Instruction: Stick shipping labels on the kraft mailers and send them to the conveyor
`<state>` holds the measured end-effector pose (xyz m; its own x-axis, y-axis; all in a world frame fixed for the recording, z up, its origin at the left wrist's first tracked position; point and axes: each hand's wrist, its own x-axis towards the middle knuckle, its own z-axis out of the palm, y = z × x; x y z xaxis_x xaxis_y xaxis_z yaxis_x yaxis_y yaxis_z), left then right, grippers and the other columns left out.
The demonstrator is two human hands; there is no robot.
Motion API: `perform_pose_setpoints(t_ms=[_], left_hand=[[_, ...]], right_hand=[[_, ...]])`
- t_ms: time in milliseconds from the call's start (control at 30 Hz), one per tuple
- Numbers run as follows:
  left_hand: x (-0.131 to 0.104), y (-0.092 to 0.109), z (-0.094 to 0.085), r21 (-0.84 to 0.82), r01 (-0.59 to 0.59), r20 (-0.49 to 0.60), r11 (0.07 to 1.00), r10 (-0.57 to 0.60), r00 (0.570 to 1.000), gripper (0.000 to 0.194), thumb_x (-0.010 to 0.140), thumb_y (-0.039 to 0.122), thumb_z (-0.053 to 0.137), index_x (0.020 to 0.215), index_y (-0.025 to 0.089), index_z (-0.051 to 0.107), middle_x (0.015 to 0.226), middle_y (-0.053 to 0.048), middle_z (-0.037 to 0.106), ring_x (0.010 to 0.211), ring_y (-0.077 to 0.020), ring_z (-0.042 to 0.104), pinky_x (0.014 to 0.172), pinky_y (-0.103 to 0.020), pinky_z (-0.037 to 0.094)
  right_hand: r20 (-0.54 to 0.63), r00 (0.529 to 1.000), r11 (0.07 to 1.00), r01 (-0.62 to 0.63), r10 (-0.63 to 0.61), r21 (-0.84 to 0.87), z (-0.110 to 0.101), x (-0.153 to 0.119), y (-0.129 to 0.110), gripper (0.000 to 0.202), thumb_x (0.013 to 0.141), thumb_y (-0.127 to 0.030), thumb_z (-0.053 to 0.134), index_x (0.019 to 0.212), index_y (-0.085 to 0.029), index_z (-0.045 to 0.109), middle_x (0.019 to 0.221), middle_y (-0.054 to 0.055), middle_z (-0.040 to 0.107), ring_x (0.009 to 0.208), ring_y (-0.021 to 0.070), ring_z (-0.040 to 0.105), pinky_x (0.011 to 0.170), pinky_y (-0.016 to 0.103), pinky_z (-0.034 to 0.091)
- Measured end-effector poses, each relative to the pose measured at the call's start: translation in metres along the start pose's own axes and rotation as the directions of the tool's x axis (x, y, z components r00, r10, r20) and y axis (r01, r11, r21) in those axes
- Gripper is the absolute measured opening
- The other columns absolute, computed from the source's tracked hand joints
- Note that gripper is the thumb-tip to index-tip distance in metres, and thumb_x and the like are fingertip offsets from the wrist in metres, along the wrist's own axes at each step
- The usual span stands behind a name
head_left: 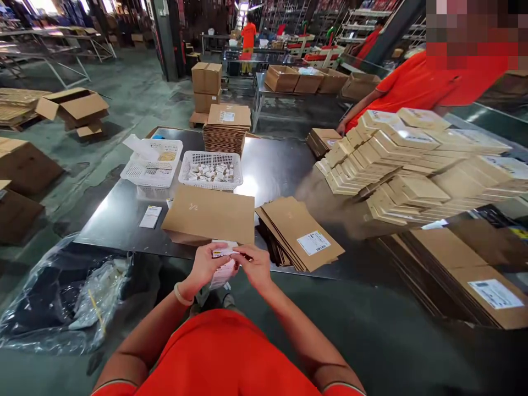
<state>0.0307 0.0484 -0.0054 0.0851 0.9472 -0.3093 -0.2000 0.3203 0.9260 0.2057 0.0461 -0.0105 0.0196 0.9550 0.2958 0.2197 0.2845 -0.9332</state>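
1. Holding a printed label strip (223, 275) at the near edge of the table (276, 159), with the loose tail hanging toward 6 o'clock, perhaps to leave the top portion free for handling.
2. Pinching from 9 o'clock with the left hand (205, 265), thumb laid over the print against bent fingers, likely to steady the strip.
3. Pinching the same piece from 3 o'clock with the right hand (256, 266), thumb and fingertip drawn together, apparently for fine control.
4. Facing a brown carton (212, 213) at 12 o'clock, laid broad face up just past the fingers, probably for short reach.
5. Flanked at 10 o'clock by small white cards (150, 216), neatly piled, seemingly for easy picking.
6. Backed near 12 o'clock by a white basket (212, 158) of small pieces (210, 172), with a 2nd basket (176, 154) at 11, likely to prevent scattering.
7. Bordered at 2 o'clock by folded cardboard (284, 217), stacked flat, likely to save room.
8. Farther toward 2 o'clock, lined with tan boxes (385, 151), closely piled, perhaps for stability, beside a co-worker (437, 82).
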Motion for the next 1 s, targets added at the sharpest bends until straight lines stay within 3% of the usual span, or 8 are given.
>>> perform_pose_setpoints(t_ms=[233,367,500,600,700,800,900,1000], left_hand=[[0.016,0.001,0.0,0.01,0.041,-0.009,0.999,-0.041,0.999,0.054,0.044,0.027,0.099,0.092,0.012,0.081,0.082,-0.008,0.082,0.075,-0.0239,0.075,0.078,-0.036,0.058],[0.011,-0.015,-0.005,-0.018,0.196,0.126,0.98,-0.192,0.973,0.053,0.041,0.033,0.102,0.085,0.01,0.084,0.087,-0.014,0.084,0.078,-0.0284,0.077,0.081,-0.04,0.059],[0.007,-0.037,-0.002,-0.057,0.231,0.08,0.971,-0.226,0.971,0.055,0.044,0.039,0.103,0.086,0.009,0.085,0.091,-0.017,0.084,0.079,-0.0312,0.078,0.08,-0.042,0.061],[0.009,-0.051,0.0,-0.083,0.225,0.056,0.971,-0.22,0.974,0.057,0.044,0.044,0.103,0.086,0.009,0.085,0.091,-0.018,0.084,0.079,-0.0316,0.078,0.079,-0.043,0.061],[0.009,-0.067,-0.009,-0.068,0.242,0.088,0.968,-0.236,0.968,0.064,0.039,0.05,0.103,0.085,0.01,0.084,0.087,-0.017,0.083,0.079,-0.0324,0.078,0.082,-0.046,0.062],[0.005,-0.076,-0.025,0.044,0.216,0.159,0.975,-0.221,0.962,0.063,0.038,0.055,0.101,0.08,0.012,0.083,0.079,-0.014,0.082,0.076,-0.0307,0.077,0.081,-0.044,0.061],[0.0,-0.07,-0.036,0.133,0.12,0.202,0.984,-0.145,0.969,0.063,0.04,0.057,0.099,0.084,0.015,0.083,0.081,-0.011,0.083,0.076,-0.0296,0.076,0.076,-0.039,0.061],[0.005,-0.049,-0.041,0.295,0.01,0.236,0.956,-0.083,0.968,0.054,0.057,0.057,0.092,0.095,0.019,0.084,0.091,-0.01,0.084,0.082,-0.0305,0.077,0.078,-0.038,0.062]], right_hand=[[-0.034,0.988,0.968,0.142,-0.152,-0.207,0.001,0.006,0.007,0.019,0.093,-0.028,0.066,0.081,-0.026,0.081,0.092,0.006,0.077,0.085,0.0207,0.071,0.077,0.033,0.057],[-0.11,0.993,0.939,0.001,-0.041,-0.344,-0.009,0.075,0.012,0.011,0.087,-0.028,0.068,0.079,-0.023,0.074,0.115,0.01,0.071,0.111,0.0261,0.066,0.097,0.041,0.054],[-0.107,0.991,0.904,-0.118,0.081,-0.412,-0.01,0.163,0.03,0.008,0.079,-0.022,0.068,0.071,-0.021,0.067,0.109,0.008,0.068,0.108,0.0245,0.064,0.097,0.041,0.052],[-0.06,0.976,0.811,-0.206,0.207,-0.548,-0.005,0.193,0.043,0.005,0.079,-0.019,0.069,0.074,-0.018,0.069,0.109,0.009,0.068,0.107,0.0248,0.063,0.097,0.041,0.051],[-0.078,0.965,0.716,-0.237,0.248,-0.657,0.0,0.19,0.044,0.028,0.08,-0.019,0.072,0.107,-0.018,0.076,0.13,0.016,0.067,0.125,0.0335,0.058,0.106,0.05,0.046],[-0.12,0.99,0.657,-0.139,0.075,-0.741,0.012,0.171,0.036,0.073,0.086,-0.02,0.071,0.155,-0.017,0.049,0.165,0.023,0.04,0.155,0.0407,0.033,0.121,0.059,0.03],[0.141,0.99,0.658,0.103,0.005,-0.746,0.034,0.153,0.027,0.079,0.097,-0.033,0.064,0.165,-0.009,0.031,0.171,0.025,0.03,0.162,0.0363,0.023,0.127,0.053,0.024],[0.39,0.914,0.683,0.213,0.114,-0.699,0.045,0.149,0.025,0.083,0.097,-0.05,0.065,0.161,-0.006,0.037,0.169,0.024,0.036,0.16,0.0349,0.029,0.128,0.05,0.027]])
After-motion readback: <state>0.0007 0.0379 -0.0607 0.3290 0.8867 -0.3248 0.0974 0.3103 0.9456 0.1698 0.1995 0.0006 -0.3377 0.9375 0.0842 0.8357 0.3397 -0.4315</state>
